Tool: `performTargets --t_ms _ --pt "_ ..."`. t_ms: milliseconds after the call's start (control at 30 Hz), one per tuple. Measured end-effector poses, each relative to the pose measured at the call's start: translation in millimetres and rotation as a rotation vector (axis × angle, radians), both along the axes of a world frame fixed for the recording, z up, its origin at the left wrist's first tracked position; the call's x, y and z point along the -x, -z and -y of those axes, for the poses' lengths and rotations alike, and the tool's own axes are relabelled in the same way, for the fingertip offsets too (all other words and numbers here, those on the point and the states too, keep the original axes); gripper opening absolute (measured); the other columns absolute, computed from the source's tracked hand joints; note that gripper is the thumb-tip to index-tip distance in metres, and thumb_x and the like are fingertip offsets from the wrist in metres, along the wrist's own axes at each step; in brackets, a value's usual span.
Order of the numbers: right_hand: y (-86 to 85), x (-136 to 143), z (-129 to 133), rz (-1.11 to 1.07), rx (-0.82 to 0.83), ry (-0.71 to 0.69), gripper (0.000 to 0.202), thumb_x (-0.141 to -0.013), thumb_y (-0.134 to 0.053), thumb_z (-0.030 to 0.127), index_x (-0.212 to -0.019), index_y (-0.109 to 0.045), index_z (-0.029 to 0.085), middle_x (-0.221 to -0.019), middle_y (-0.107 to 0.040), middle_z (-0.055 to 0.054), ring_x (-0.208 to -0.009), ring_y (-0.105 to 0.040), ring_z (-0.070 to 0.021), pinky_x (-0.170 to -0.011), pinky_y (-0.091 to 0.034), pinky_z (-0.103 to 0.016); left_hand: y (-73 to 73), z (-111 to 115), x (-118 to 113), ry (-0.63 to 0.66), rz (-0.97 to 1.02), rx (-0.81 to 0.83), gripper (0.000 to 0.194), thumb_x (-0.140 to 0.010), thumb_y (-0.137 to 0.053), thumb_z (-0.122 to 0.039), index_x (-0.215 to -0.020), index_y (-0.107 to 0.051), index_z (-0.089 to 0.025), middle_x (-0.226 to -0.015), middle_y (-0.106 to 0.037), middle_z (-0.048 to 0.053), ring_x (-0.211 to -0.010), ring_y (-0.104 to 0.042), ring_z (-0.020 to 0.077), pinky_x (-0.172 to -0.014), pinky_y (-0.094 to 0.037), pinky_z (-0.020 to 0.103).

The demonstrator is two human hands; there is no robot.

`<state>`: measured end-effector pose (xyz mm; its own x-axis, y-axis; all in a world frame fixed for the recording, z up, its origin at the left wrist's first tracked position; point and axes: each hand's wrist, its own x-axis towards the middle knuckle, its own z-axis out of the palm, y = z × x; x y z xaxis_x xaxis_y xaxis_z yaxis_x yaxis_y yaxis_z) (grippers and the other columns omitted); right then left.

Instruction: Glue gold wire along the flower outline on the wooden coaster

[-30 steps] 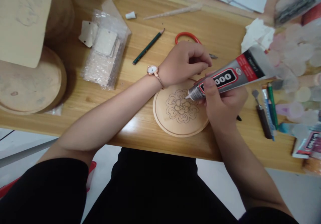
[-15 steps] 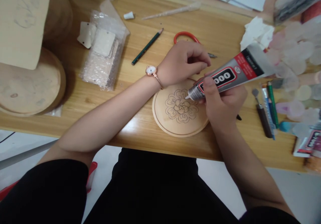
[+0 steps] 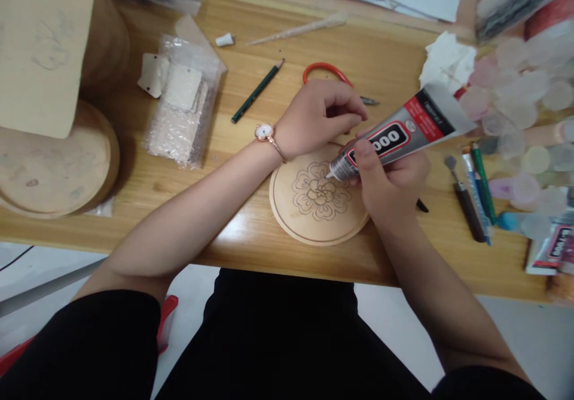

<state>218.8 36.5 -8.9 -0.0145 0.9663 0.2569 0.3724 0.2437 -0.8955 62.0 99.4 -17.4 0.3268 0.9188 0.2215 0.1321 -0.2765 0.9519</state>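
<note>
A round wooden disc (image 3: 309, 231) with a grooved rim lies near the table's front edge, a flower outline (image 3: 320, 191) drawn on its middle. My right hand (image 3: 390, 185) grips a grey, red and black glue tube (image 3: 421, 119), its thumb on top. The tube tilts down to the left, its white nozzle (image 3: 330, 175) over the flower's upper right; whether it touches the wood is unclear. My left hand (image 3: 329, 110), wearing a watch (image 3: 264, 131) at the wrist, arches over the disc's far edge. Its fingers curl in toward the thumb; anything between them is hidden.
Beyond my left hand lie red-handled scissors (image 3: 323, 68), a green pencil (image 3: 258, 91), a white cap (image 3: 225, 40) and a pipette (image 3: 300, 28). A bubble-wrap packet (image 3: 179, 107) and wooden discs (image 3: 58, 173) are left. Tools (image 3: 469, 208) and silicone pieces (image 3: 515, 107) crowd the right.
The whole view has shifted slightly, so the tabletop appears a little further left. Both hands, the tube and the disc keep nearly the same places relative to one another.
</note>
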Motion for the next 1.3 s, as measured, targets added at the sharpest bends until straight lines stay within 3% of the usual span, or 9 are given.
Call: performTargets --t_ms 300,467,667,1000,1167,1300 --pt "3.5 -1.5 -0.1 -0.007 0.010 0.018 0.031 -0.083 -0.064 0.052 -0.067 -0.063 0.026 -0.062 -0.063 0.002 -0.052 -0.058 -0.0123 -0.052 -0.052 -0.031 -1.3 0.3 0.3 -0.032 -0.088 0.004 0.011 -0.075 -0.062 -0.019 -0.076 -0.072 -0.025 -0.079 -0.073 0.001 -0.073 -0.064 0.0179 -0.071 -0.051 0.035" --pt "1.2 -1.5 0.5 0.023 0.004 0.031 0.034 -0.083 -0.062 0.055 -0.067 -0.063 0.025 -0.059 -0.061 0.001 -0.055 -0.059 -0.0133 -0.054 -0.051 -0.032 0.6 -1.8 0.5 0.003 -0.070 -0.012 0.011 -0.076 -0.063 -0.018 -0.077 -0.072 -0.023 -0.077 -0.071 -0.001 -0.069 -0.059 0.0119 -0.066 -0.048 0.028" --pt "-4.9 -1.1 2.6 0.042 0.071 0.026 0.036 -0.083 -0.060 0.058 -0.070 -0.063 0.025 -0.064 -0.062 0.000 -0.061 -0.062 -0.0134 -0.058 -0.051 -0.031 -3.9 -0.1 -1.7 -0.016 -0.089 -0.002 0.012 -0.078 -0.063 -0.006 -0.080 -0.072 -0.014 -0.076 -0.070 0.000 -0.070 -0.059 0.0091 -0.067 -0.045 0.023" --pt "-2.9 -3.4 3.0 -0.036 0.135 -0.032 0.030 -0.084 -0.062 0.055 -0.072 -0.064 0.027 -0.073 -0.066 -0.001 -0.066 -0.065 -0.0140 -0.053 -0.048 -0.029 -7.7 1.1 -1.9 -0.035 -0.103 0.018 0.020 -0.076 -0.065 0.001 -0.078 -0.072 -0.017 -0.076 -0.070 0.000 -0.071 -0.061 0.0108 -0.068 -0.046 0.024" --pt "-3.7 -4.1 4.1 -0.030 0.170 -0.042 0.026 -0.083 -0.063 0.055 -0.086 -0.068 0.030 -0.077 -0.068 -0.002 -0.074 -0.068 -0.0176 -0.052 -0.048 -0.029 -7.6 0.5 -1.6 -0.034 -0.100 0.020 0.016 -0.077 -0.065 0.000 -0.080 -0.072 -0.014 -0.076 -0.069 -0.001 -0.070 -0.060 0.0093 -0.067 -0.044 0.022" --pt "-4.9 -2.8 3.9 -0.017 0.175 -0.017 0.027 -0.083 -0.062 0.055 -0.079 -0.066 0.029 -0.076 -0.068 -0.002 -0.073 -0.068 -0.0178 -0.053 -0.048 -0.031 -9.0 1.7 -2.0 -0.035 -0.102 0.033 0.017 -0.076 -0.066 0.000 -0.079 -0.073 -0.016 -0.076 -0.069 -0.001 -0.070 -0.061 0.0102 -0.067 -0.045 0.023"
